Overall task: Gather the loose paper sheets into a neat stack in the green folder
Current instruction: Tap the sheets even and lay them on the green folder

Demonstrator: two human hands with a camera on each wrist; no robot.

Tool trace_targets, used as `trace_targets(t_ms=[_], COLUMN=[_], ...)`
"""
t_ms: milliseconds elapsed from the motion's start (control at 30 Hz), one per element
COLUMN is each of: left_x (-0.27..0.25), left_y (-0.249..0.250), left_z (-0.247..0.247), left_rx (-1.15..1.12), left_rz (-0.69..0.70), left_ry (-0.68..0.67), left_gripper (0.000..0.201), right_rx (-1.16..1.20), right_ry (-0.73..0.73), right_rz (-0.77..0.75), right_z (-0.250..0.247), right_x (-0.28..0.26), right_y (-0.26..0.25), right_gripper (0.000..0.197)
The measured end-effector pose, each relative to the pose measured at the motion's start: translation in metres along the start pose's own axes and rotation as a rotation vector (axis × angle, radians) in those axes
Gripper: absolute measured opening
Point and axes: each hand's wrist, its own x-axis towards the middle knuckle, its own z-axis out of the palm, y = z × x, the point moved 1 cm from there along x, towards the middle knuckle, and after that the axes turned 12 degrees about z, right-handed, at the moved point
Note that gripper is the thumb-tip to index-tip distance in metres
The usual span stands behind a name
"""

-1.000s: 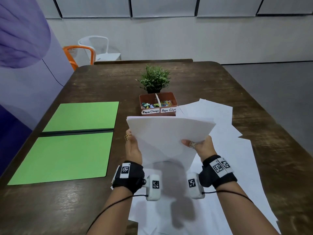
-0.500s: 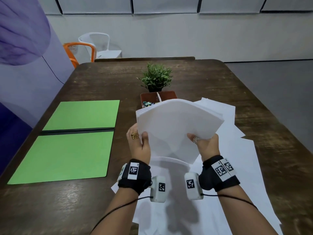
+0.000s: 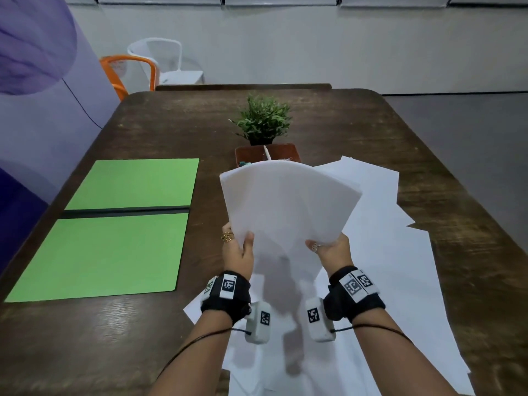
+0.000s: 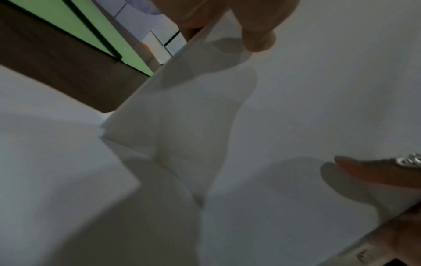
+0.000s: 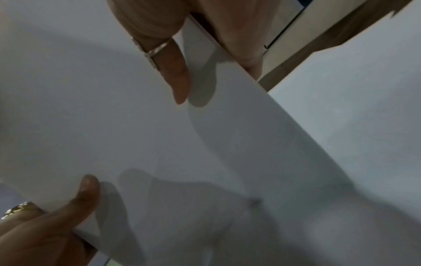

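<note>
A bundle of white paper sheets (image 3: 288, 207) stands upright above the table, bowed at the top. My left hand (image 3: 238, 250) pinches its left edge, thumb (image 4: 259, 39) on the near face. My right hand (image 3: 331, 248) pinches its right edge, thumb (image 5: 180, 79) on the near face too. Both wrist views show the sheets (image 4: 296, 108) (image 5: 114, 117) close up. More loose sheets (image 3: 385, 252) lie spread on the table under and right of my hands. The open green folder (image 3: 114, 230) lies flat at the left with nothing on it.
A small potted plant (image 3: 264, 120) and a brown tray of clips (image 3: 283, 152) stand behind the held sheets. The dark wooden table (image 3: 371, 127) stretches on beyond them. An orange chair (image 3: 125, 72) and a white chair (image 3: 165, 61) stand past the far left corner.
The held bundle has risen a little and tilted away, its top edge now bowing and hiding most of the clip tray. Both hands keep their hold on its sides.
</note>
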Motion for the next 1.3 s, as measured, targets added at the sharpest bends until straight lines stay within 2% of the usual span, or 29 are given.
trace_targets(t_ms=[167, 267, 367, 500, 600, 733, 833, 967, 1133, 1233, 1300], left_x=[-0.005, -0.004, -0.001, 0.016, 0.037, 0.052, 0.053, 0.043, 0.033, 0.029, 0.028], left_y=[-0.015, -0.017, -0.01, -0.017, -0.025, -0.032, -0.067, -0.113, -0.149, -0.163, -0.17], left_z=[0.003, 0.007, 0.007, -0.016, -0.056, -0.124, -0.173, -0.224, -0.263, -0.273, -0.275], left_rx=[0.054, 0.138, 0.129, 0.175, 0.209, 0.318, 0.377, 0.487, 0.575, 0.627, 0.638], left_rz=[-0.137, -0.149, -0.141, -0.093, -0.097, -0.141, -0.283, -0.445, -0.54, -0.605, -0.622], left_ry=[-0.055, -0.025, 0.06, 0.027, 0.057, 0.05, 0.066, 0.038, -0.083, -0.157, -0.181], left_gripper=[0.06, 0.05, 0.034, 0.033, 0.036, 0.035, 0.043, 0.04, 0.051, 0.049, 0.049], right_rx=[-0.038, -0.04, -0.033, -0.037, -0.029, -0.074, -0.186, -0.41, -0.64, -0.748, -0.792], right_ry=[-0.047, -0.005, -0.004, -0.043, -0.118, -0.209, -0.282, -0.361, -0.389, -0.365, -0.365], right_rz=[0.112, 0.139, 0.143, 0.075, 0.043, 0.074, 0.085, 0.174, 0.314, 0.366, 0.366], right_z=[-0.003, 0.003, 0.007, 0.022, 0.058, 0.126, 0.178, 0.235, 0.286, 0.302, 0.307], right_x=[0.007, 0.015, 0.021, 0.019, 0.014, -0.002, -0.019, -0.039, -0.052, -0.059, -0.06], right_y=[0.018, 0.026, 0.027, 0.014, 0.009, 0.017, 0.029, 0.045, 0.073, 0.088, 0.095], right_gripper=[0.037, 0.035, 0.033, 0.042, 0.058, 0.067, 0.067, 0.066, 0.067, 0.069, 0.078])
